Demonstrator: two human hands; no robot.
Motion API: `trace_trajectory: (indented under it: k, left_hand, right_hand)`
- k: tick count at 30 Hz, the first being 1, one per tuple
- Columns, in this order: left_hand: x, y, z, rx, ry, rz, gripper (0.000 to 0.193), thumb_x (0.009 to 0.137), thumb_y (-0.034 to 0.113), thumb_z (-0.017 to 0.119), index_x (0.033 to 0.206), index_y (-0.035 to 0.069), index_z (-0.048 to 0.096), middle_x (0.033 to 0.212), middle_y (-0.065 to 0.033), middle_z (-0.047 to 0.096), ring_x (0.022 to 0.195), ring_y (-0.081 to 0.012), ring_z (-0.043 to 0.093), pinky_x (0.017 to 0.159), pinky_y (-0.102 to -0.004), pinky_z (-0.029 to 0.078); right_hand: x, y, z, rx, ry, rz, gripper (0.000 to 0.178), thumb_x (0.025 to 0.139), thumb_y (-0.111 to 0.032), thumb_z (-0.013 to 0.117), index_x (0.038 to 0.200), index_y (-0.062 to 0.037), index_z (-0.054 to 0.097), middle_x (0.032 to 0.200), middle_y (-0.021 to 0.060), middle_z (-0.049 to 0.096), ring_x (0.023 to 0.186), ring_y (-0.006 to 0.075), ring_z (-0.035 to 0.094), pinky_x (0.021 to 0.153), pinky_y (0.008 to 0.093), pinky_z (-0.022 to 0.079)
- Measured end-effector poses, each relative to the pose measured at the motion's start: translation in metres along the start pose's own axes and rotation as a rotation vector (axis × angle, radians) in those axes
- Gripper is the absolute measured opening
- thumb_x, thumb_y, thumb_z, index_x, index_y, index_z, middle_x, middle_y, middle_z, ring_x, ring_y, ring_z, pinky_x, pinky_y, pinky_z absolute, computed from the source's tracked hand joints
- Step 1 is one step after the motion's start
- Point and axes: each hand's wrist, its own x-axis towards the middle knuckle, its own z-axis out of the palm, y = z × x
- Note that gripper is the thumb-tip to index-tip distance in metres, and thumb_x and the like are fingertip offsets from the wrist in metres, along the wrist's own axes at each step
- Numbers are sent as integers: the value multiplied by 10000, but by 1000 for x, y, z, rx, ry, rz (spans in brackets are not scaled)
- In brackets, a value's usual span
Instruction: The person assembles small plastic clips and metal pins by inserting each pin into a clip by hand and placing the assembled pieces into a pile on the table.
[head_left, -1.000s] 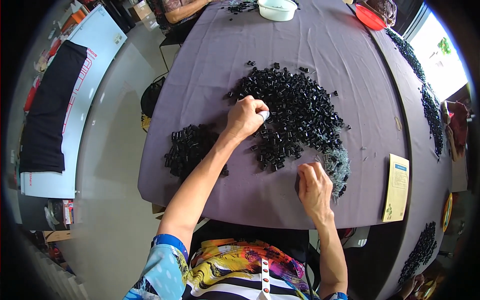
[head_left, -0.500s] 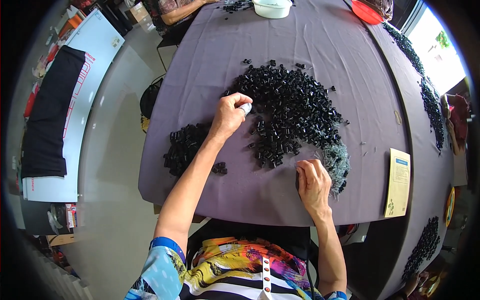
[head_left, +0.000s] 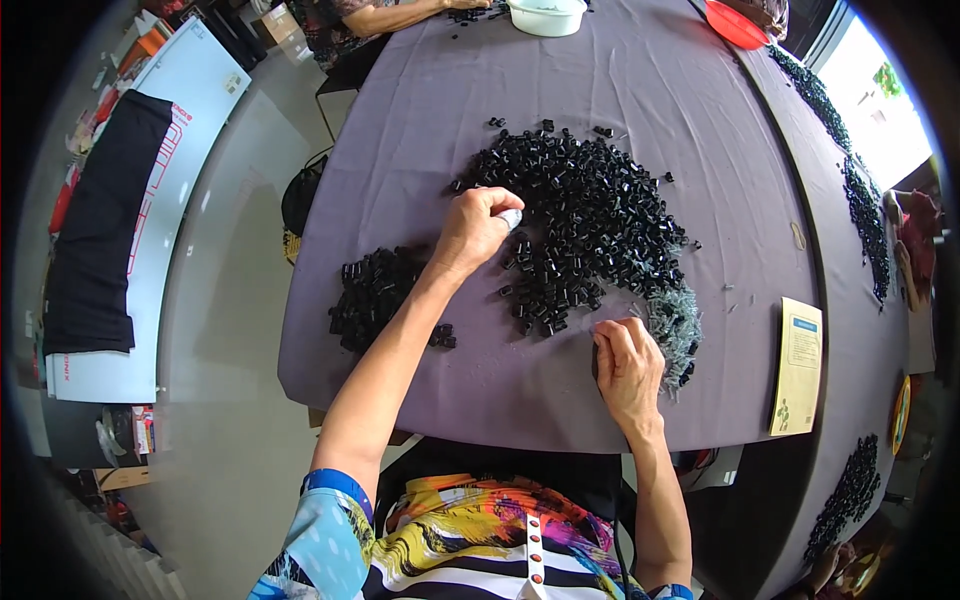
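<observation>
A large heap of small glossy black plastic pieces point(head_left: 600, 205) is spread over the grey-purple tablecloth before me. My left hand point(head_left: 478, 230) is at the left edge of that heap, thumb and fingers closed together. A whitish wrapping point(head_left: 512, 218) covers one of its fingertips; anything pinched there is hidden. My right hand point(head_left: 628, 368) rests on the cloth with fingers curled in, right beside a small pile of translucent grey pin-like bits point(head_left: 674, 325). What its fingertips hold, if anything, cannot be made out. A smaller group of black pieces point(head_left: 365, 300) lies by my left forearm.
A yellow booklet point(head_left: 797, 367) lies to the right. At the far end are a white basin point(head_left: 546, 15), a red basin point(head_left: 737, 24) and another person's arm point(head_left: 405, 14). More black pieces point(head_left: 865, 225) line the right side. A white box point(head_left: 150, 230) with dark cloth stands left.
My left hand has shifted a little to the right, closer in to the black heap. My right hand stays in place. The other person's arm at the far end has moved slightly right.
</observation>
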Motion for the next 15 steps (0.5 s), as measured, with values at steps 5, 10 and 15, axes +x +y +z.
trace_trajectory:
  k: [5,10,15]
  left_hand:
    - [-5,20,15,372,23,120,141,725,119,740,862,86,731,789,-67,641,723,-223,643,689,-344,513]
    - [-1,8,20,535,107,252,108,710,111,730,815,90,726,796,-80,636,768,-277,640,695,-385,510]
    - [-6,13,26,501,116,147,86,713,56,692,796,64,708,807,-98,631,812,-304,635,712,-400,511]
  right_hand:
    - [1,-1,-1,6,-5,8,91,817,-24,618,903,-39,596,810,109,558,725,291,582,645,375,472]
    - [1,-1,-1,15,-6,-3,90,816,-26,620,901,-40,596,810,107,559,726,289,584,645,373,474]
    - [-1,1,-1,3,6,6,92,816,-29,622,903,-44,598,813,105,562,732,285,589,649,370,479]
